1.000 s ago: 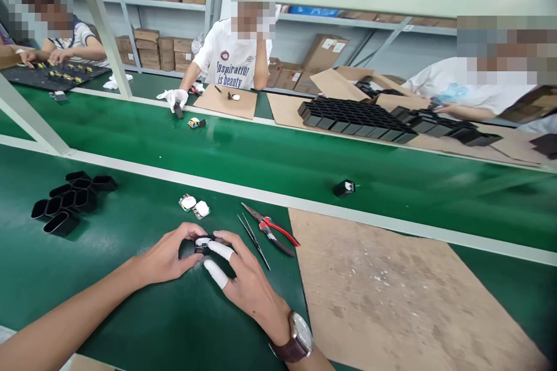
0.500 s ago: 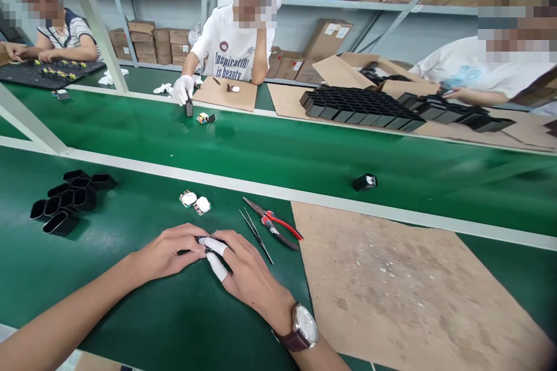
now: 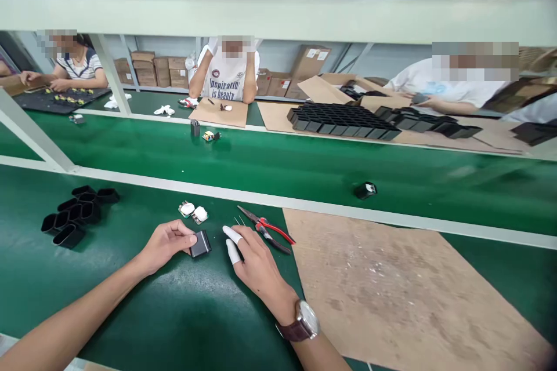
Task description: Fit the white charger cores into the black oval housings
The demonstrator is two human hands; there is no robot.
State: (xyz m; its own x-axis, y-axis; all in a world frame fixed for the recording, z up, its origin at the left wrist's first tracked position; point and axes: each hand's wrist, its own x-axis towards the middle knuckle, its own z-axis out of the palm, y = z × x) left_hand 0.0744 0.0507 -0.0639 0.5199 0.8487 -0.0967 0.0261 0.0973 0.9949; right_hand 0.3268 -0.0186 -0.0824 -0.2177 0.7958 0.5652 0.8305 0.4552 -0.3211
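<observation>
Thumb and fingers of my left hand [image 3: 167, 245] pinch a black plastic housing [image 3: 201, 244], held low over the green work surface. My right hand [image 3: 255, 261], with white finger cots on two fingers and a watch on the wrist, is apart from the housing, fingers spread and nothing visible in them. It partly covers a pair of tweezers [image 3: 240, 220]. Beside those lie red-handled long-nose pliers [image 3: 270, 231]. Just beyond my left hand rest two small circuit boards [image 3: 194, 212] with white tops. A cluster of several open black housings [image 3: 72, 223] stands at the left.
A stained cardboard sheet [image 3: 391, 290] covers the right of my bench. Past a pale rail [image 3: 209, 192] runs a green belt [image 3: 278, 162] carrying a lone black housing [image 3: 365, 190]. Several people sit across it, near rows of black housings [image 3: 343, 122]. A pale beam [image 3: 278, 14] crosses overhead.
My right hand has come away from the housing and moved right, over the tweezers; the left still holds it. The person opposite has released a black housing and raised that hand. The view tilted up.
</observation>
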